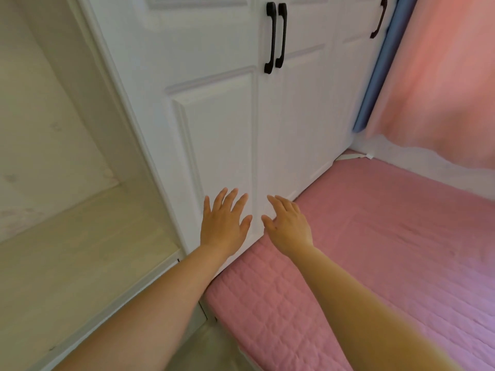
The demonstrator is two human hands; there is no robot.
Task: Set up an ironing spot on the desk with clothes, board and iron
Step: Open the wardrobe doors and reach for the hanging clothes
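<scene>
I face a white wardrobe with shut panelled doors and black handles. My left hand is stretched out with fingers spread, in front of the lower left door panel. My right hand reaches beside it, fingers apart, near the bottom of the seam between the doors. Both hands hold nothing. A tall blue padded panel stands upright between the wardrobe's right side and the curtain; it may be an ironing board. No clothes or iron show.
A bed with a pink quilted cover butts against the wardrobe at the right. A pink curtain hangs at the far right. A pale wooden desk surface sits in an alcove at the left.
</scene>
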